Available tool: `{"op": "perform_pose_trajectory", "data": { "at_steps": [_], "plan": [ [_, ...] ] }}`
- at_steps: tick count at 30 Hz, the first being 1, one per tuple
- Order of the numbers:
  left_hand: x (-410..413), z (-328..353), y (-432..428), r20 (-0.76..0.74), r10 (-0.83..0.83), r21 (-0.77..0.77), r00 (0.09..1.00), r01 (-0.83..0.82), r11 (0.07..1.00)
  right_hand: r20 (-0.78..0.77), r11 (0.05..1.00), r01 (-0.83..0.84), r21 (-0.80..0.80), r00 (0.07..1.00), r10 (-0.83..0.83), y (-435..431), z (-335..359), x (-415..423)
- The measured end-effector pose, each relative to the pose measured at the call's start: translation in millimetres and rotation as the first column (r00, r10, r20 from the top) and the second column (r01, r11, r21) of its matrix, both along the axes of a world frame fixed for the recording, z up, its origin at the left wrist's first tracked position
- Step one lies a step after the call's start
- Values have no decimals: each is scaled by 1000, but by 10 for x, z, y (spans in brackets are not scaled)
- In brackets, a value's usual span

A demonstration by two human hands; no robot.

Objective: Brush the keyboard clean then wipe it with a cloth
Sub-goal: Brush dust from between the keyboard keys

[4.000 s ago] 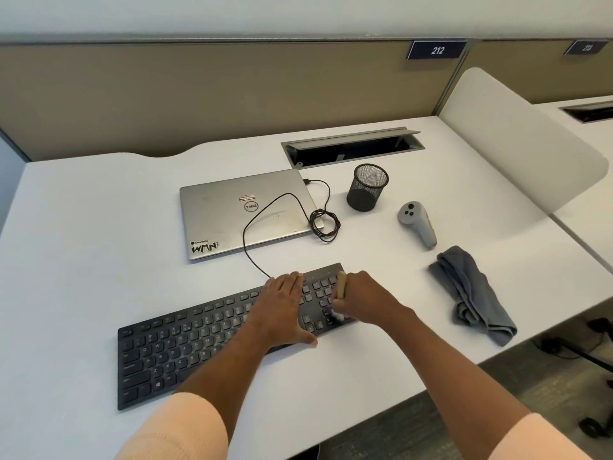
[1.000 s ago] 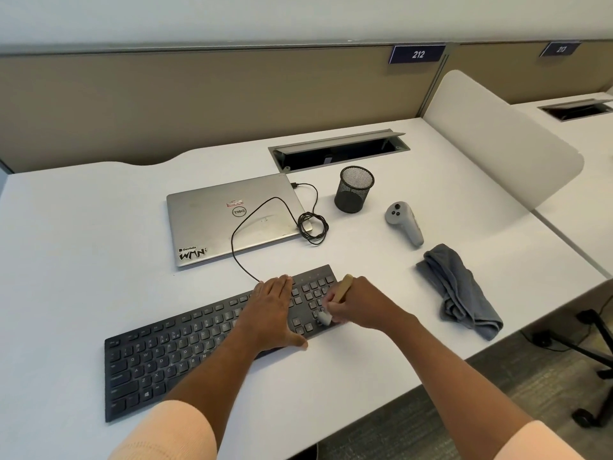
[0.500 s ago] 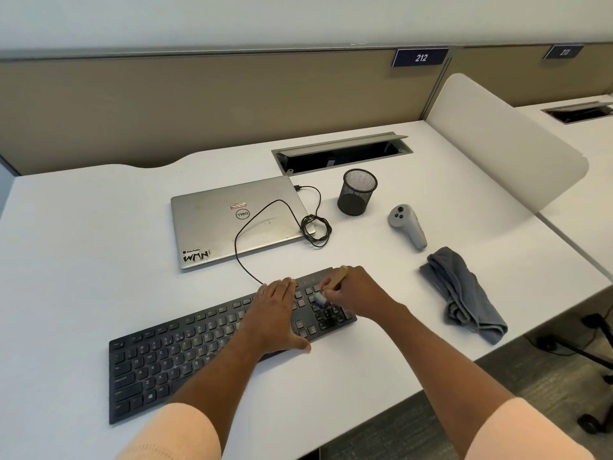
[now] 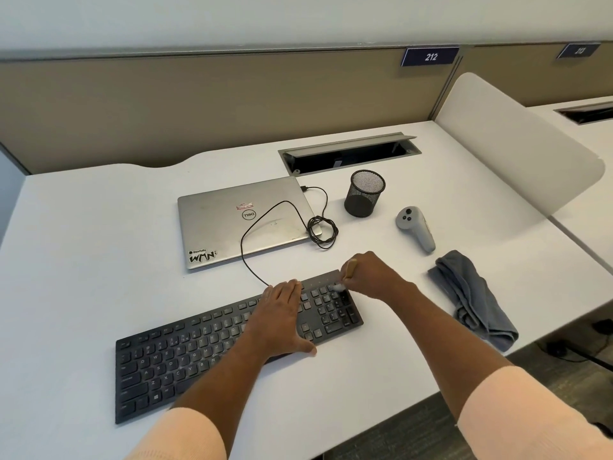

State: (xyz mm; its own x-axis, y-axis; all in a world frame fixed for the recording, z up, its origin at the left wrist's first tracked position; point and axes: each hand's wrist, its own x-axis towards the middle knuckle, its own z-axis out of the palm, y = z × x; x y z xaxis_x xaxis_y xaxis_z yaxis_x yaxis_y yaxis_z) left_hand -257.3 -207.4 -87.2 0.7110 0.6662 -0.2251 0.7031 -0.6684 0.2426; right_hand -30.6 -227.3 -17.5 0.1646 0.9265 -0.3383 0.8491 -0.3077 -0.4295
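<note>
Head view: left hand [image 4: 282, 315] flat, fingers straight, pinning the keyboard [image 4: 185, 353]; right hand [image 4: 376, 277] grips the brush [image 4: 349, 267] at the far-right keys. Best bet: short, light flicks off the edge.

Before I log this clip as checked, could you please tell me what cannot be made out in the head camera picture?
All in the head view:
Brush: handle mostly hidden inside the right hand.
Keyboard: middle keys covered by the left hand and forearm.
Dust on the keys: too small to see.
Far right desk sign: number blurred.
Cable hatch: inside too dark.
</note>
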Motion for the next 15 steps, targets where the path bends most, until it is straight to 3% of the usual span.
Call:
{"op": "perform_pose_trajectory", "data": {
  "at_steps": [3,7,9,12,15],
  "plan": [
    [-7,-1,1,-4,0,-3,1000,0,1000,85,999,43,15,995,-44,49,29,78],
    [-2,4,2,-5,2,-1,1000,-2,1000,-72,999,40,-15,997,-41,16,124,-67],
    [-3,1,1,-8,2,0,1000,-2,1000,-17,1000,3,-23,1000,-4,-18,61,-85],
    [-3,5,-3,-15,0,-6,1000,0,1000,84,997,76,27,993,-78,-54,-11,18],
    [6,21,3,-13,-5,2,1000,5,1000,-88,989,131,63,988,-125,-90,61,-21]
  ]
}}
